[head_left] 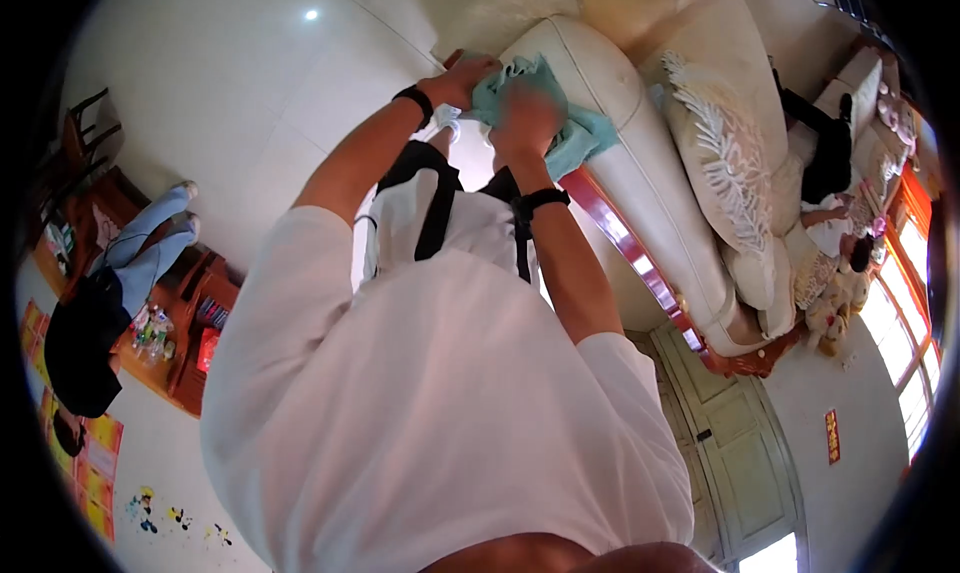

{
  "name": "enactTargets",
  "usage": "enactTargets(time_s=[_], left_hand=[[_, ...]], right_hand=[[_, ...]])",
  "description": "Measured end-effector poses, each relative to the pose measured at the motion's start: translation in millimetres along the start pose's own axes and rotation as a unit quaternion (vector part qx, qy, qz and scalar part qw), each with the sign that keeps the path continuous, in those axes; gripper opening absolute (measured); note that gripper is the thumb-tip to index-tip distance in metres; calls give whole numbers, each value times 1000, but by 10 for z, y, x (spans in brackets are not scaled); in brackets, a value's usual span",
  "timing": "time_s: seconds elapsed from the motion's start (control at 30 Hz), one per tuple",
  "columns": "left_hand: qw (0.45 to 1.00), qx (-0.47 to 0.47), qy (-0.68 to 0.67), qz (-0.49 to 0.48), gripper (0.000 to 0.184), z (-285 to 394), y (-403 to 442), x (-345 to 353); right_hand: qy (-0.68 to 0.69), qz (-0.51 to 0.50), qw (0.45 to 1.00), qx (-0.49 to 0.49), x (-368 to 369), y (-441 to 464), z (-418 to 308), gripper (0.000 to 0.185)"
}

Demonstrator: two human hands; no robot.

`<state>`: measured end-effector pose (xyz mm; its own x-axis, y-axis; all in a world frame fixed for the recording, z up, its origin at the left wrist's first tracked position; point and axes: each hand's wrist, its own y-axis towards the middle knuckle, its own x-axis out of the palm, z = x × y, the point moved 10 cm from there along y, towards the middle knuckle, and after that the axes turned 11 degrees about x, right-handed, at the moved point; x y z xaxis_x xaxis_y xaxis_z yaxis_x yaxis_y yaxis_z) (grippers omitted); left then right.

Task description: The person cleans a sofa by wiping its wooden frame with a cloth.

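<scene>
A teal-green cloth (582, 143) lies bunched over the front edge of a cream padded sofa (640, 193). My right hand (527, 121) is closed on the cloth at its middle; a blur covers part of that hand. At the cloth's left edge, my left hand (462, 81) has its fingers curled against the fabric, beside the end of the sofa's brown wooden trim. Each wrist wears a dark band. Folds of fabric hide some of the fingertips.
Polished red-brown wood (625, 238) runs along the sofa's base. A fringed cushion (715, 143) rests on the seat. One person (90, 343) sits at left near a wooden table (150, 368) with bottles. Another person (828, 163) reclines at far right. Pale doors (725, 443) stand behind me.
</scene>
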<state>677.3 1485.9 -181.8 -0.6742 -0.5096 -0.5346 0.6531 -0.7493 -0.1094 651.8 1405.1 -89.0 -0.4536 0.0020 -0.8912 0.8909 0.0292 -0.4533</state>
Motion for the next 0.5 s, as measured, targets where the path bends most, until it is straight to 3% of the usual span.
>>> enactTargets(time_s=[0.07, 0.1, 0.13, 0.2, 0.23, 0.27, 0.37, 0.47, 0.5], left_hand=[[995, 17, 97, 28, 74, -166, -29, 80], [990, -15, 139, -27, 86, -323, -54, 148], [995, -5, 94, -23, 94, -485, -28, 182], [996, -45, 38, -65, 90, -612, -25, 235], [998, -58, 27, -27, 79, -683, -86, 190], [998, -60, 22, -17, 79, -719, -123, 209], [998, 4, 7, 66, 65, -771, -134, 131], [969, -19, 17, 246, 53, -834, -366, -14], [970, 73, 106, 204, 51, -793, -255, 101]], right_hand=[[11, -23, 999, 21, 60, 117, -120, 64], [7, 13, 999, 40, 28, 135, -160, 64], [0, 45, 997, 59, -1, 101, -164, 63], [-2, 38, 998, 43, 82, 191, -239, 68], [-6, 2, 1000, 31, 202, 299, -300, 71], [-13, -30, 999, 14, 306, 391, -354, 74], [-6, -37, 999, -8, 322, 550, -435, 77], [43, -69, 996, -25, 255, 482, -316, 77], [151, -74, 985, -48, 140, 427, -225, 79]])
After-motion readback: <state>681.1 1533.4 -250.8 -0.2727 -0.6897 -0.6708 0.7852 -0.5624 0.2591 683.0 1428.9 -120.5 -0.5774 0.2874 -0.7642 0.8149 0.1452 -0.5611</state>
